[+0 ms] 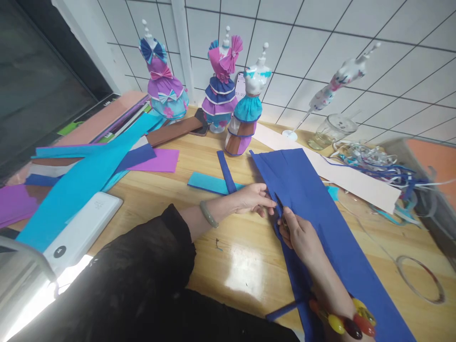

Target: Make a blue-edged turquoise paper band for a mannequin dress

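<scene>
A long sheet of dark blue crepe paper (320, 213) lies on the wooden table (228, 256), running from the middle to the near right. My left hand (254, 199) pinches the sheet's left edge, fingers closed on the paper. My right hand (299, 232) rests on the sheet just below, closed around a small tool, probably scissors, whose tip meets the paper edge. A narrow dark blue strip (226, 178) lies across a light blue strip (208, 183) just left of my left hand.
Three small mannequins in paper dresses (164, 80) (221, 80) (247, 109) stand at the back, a bare one (338, 80) leans right. Coloured paper sheets (89, 171) and a white power bank (83, 228) lie left. A glass (331, 130), white strip (342, 175), scraps and a tape ring (420, 278) lie right.
</scene>
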Tool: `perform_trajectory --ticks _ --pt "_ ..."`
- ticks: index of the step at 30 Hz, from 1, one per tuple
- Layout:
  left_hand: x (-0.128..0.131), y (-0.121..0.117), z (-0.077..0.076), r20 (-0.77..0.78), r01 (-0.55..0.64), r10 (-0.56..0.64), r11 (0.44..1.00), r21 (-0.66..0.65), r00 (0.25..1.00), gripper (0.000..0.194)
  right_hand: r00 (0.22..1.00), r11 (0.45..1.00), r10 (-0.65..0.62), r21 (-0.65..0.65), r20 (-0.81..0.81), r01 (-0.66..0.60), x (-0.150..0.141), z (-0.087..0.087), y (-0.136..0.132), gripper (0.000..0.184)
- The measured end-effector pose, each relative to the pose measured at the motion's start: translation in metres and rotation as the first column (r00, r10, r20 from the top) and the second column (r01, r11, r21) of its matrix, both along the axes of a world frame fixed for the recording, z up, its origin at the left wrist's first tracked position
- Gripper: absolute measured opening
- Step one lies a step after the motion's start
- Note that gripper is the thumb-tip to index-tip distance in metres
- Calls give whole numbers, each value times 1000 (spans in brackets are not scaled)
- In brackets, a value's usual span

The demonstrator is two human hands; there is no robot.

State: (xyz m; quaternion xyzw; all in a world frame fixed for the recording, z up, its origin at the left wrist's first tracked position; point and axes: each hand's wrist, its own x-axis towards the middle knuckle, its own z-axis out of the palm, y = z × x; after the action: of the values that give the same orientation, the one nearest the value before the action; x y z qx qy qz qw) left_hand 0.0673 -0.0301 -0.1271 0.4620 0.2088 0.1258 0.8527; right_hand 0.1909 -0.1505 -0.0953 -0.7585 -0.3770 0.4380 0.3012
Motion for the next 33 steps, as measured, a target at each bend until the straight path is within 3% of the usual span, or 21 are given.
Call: perform_trajectory --ticks 10,16,33 --pt "-2 3 5 -2 4 -4 1000 -6 1000 20 998 999 -34 28 -52 36 -2 -1 0 47" --pt "-2 11 -1 -5 -85 85 993 -78 996 16 1000 1000 1 32 -10 -1 2 -3 -2 51" --pt "-2 9 1 -3 -82 82 997 8 997 16 993 1000 2 27 -121 1 0 2 8 45"
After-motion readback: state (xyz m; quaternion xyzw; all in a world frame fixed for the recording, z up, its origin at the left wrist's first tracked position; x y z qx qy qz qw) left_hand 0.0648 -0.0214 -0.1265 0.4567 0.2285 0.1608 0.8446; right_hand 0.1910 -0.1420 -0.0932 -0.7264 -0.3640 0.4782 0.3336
